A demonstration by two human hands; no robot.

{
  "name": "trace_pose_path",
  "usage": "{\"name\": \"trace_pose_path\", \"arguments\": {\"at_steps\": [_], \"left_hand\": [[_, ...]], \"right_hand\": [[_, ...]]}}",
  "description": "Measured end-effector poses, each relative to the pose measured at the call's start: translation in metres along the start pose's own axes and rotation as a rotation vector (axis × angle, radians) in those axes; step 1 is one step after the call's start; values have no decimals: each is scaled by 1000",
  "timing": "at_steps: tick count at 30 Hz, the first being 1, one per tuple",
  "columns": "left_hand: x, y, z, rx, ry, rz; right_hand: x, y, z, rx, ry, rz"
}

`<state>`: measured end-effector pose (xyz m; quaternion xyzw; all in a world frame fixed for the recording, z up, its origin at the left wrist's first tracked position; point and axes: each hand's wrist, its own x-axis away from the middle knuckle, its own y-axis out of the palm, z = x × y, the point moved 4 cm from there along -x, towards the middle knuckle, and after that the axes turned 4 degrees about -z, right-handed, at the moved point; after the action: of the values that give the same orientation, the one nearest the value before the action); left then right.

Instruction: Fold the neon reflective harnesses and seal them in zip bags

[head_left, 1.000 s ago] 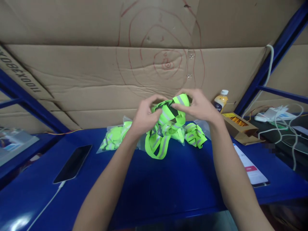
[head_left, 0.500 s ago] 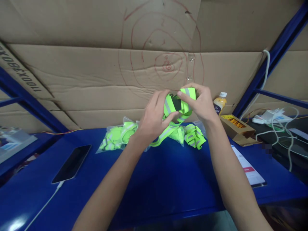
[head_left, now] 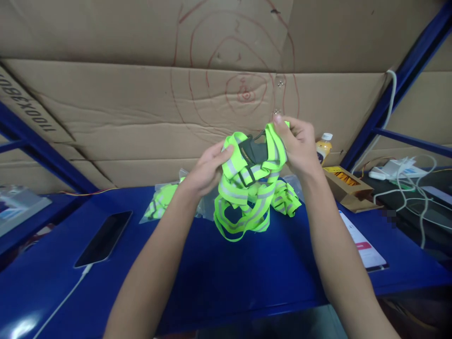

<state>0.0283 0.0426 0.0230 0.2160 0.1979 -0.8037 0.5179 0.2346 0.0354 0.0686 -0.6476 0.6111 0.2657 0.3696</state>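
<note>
Between my hands hangs a neon-yellow reflective harness [head_left: 231, 194] with grey stripes, a black centre patch and black buckles. My left hand [head_left: 208, 168] pinches its left straps between thumb and fingers. On the other side my right hand [head_left: 298, 143] grips the upper right straps, thumb on top. Loops of the harness droop toward the blue table [head_left: 247, 278]. Behind it, partly covered, lie a clear bag with more neon straps [head_left: 160, 202] on the left and a bundle of neon straps [head_left: 286, 197] on the right.
A black phone [head_left: 104, 238] with a white cable lies at left. To the right are a bottle [head_left: 324, 145], an open cardboard box [head_left: 349, 188], a phone with a lit screen [head_left: 363, 242] and tangled white cables [head_left: 406, 188]. A cardboard wall [head_left: 141, 103] stands behind.
My hands have moved apart, my left one to the left and slightly down. The bunched harness has opened out, showing its black patch, and its loops now hang lower.
</note>
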Motion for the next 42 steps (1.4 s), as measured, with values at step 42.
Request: {"name": "trace_pose_path", "arguments": {"at_steps": [42], "left_hand": [[18,28,35,-1369,350,390]], "right_hand": [[11,-58,-47,865,48,-204]]}}
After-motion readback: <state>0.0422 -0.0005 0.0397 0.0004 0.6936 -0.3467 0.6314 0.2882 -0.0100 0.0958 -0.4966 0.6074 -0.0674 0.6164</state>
